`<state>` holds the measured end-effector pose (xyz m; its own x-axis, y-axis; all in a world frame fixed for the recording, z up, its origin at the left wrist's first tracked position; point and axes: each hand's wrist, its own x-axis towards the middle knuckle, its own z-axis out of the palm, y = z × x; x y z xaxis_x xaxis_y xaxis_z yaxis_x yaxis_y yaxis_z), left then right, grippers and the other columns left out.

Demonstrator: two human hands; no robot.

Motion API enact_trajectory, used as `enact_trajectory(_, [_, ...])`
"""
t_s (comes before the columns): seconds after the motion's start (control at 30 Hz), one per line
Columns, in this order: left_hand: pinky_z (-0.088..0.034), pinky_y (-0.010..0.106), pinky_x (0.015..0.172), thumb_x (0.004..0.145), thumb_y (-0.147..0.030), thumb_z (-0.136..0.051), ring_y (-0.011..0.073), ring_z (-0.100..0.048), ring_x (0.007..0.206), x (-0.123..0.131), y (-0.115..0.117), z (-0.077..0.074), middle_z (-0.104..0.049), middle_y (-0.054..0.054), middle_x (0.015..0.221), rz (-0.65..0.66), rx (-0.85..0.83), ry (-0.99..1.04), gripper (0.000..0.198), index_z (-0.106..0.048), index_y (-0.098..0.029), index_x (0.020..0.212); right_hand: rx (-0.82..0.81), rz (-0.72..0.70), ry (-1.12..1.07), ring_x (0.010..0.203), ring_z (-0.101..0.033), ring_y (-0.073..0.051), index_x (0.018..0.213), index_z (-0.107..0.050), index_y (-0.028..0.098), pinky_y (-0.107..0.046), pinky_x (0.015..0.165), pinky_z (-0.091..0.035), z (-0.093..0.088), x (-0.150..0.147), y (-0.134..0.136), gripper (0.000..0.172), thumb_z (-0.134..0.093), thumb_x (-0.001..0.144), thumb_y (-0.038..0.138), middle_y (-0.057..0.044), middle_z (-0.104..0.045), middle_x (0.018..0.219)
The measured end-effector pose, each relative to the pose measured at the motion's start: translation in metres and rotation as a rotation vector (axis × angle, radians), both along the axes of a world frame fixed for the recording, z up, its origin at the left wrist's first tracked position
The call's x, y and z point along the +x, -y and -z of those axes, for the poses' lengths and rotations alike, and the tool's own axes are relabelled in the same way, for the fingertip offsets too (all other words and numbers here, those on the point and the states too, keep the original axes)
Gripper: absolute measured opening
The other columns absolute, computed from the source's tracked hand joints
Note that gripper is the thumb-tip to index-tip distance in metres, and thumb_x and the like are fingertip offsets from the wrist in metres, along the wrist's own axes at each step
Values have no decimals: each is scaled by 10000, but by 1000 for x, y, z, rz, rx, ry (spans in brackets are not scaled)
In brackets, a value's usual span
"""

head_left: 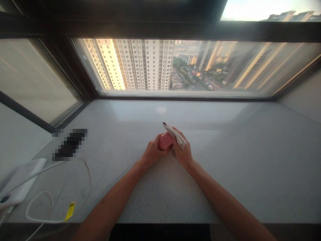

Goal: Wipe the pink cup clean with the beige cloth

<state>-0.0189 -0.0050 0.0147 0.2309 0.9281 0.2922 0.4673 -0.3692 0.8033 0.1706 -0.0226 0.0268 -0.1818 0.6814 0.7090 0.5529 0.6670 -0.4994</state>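
Note:
A small red box-like object [166,141] with flat faces is gripped by my left hand [153,150], whose fingers curl round its left side. My right hand [184,150] is closed on a folded whitish cloth [175,134], which sticks up and to the left past the fingers. The cloth and the right fingertips meet the right side of the red object. Both hands are together above the middle of the grey speckled sill [215,167]. What the red object is exactly cannot be made out, and its right edge is hidden.
On the left of the sill lie a blurred-out dark object [70,144], a white power bank [23,184] and a looped white cable [47,221] with a yellow tag [70,211]. A dark-framed window [185,97] runs along the back, with tall buildings outside. The sill's front edge is near me.

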Motion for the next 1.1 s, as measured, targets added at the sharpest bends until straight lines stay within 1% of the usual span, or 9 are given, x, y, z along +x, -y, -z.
enact_trajectory(0.13, [-506,274,643,832,-307,-753,191,-643,679,-1,-2,1,-718,32,714,60,-9,-69,180,-712,-154,918,138,-147,245,1650,-337,-410,1664,-485,372,-723,1326,-305,-1,0,5,620,-526,1046,344,-32,-476,1733])
enact_trajectory(0.17, [-505,278,641,844,-303,-737,194,-641,670,-1,-1,2,-703,30,689,65,-11,-78,155,-706,-155,879,156,-174,261,1650,-335,-410,1658,-493,380,-729,1331,-287,-1,0,5,617,-528,1043,342,-23,-489,1725])
enact_trajectory(0.3, [-534,282,679,778,-338,-838,194,-678,711,0,1,-1,-761,18,847,-18,8,-52,434,-703,-163,1152,80,-47,13,1587,-464,-335,1693,-427,366,-629,1267,-455,0,-2,3,613,-407,1086,280,-46,-491,1719])
enact_trajectory(0.47, [-573,325,721,872,-297,-750,260,-737,817,2,0,0,-766,61,816,14,-2,-89,158,-721,-184,977,156,-214,273,1651,-333,-405,1648,-508,383,-733,1344,-246,3,-1,4,606,-514,1042,359,-18,-500,1717])
enact_trajectory(0.63, [-579,310,730,779,-367,-863,236,-736,789,3,0,0,-779,25,888,-54,14,-80,522,-686,-191,1238,50,5,7,1582,-467,-324,1713,-386,356,-625,1257,-465,4,-2,3,630,-398,1090,265,-62,-482,1724])
enact_trajectory(0.73, [-595,333,754,843,-270,-772,246,-743,807,2,-1,1,-779,60,842,-22,3,-112,242,-717,-190,1064,154,-136,239,1636,-370,-382,1685,-445,378,-707,1338,-291,4,-3,5,656,-537,1038,315,-29,-494,1721])
enact_trajectory(0.8, [-600,349,761,850,-249,-751,255,-747,806,3,-1,0,-782,73,840,-24,-1,-117,191,-720,-191,1029,179,-180,287,1640,-362,-387,1665,-479,384,-713,1356,-241,5,-3,4,646,-555,1026,331,-16,-511,1710])
enact_trajectory(0.93, [-580,324,730,764,-332,-858,234,-737,776,4,2,-3,-798,44,923,-65,4,-92,530,-680,-201,1245,65,4,-12,1560,-504,-319,1684,-446,345,-605,1251,-484,3,-5,2,597,-399,1091,281,-64,-516,1702])
enact_trajectory(1.1, [-558,313,702,822,-275,-771,246,-726,755,2,1,-3,-783,69,815,-15,-20,-137,173,-719,-187,962,160,-147,273,1642,-368,-376,1656,-495,379,-692,1347,-290,-1,-2,5,624,-538,1035,331,-25,-488,1726])
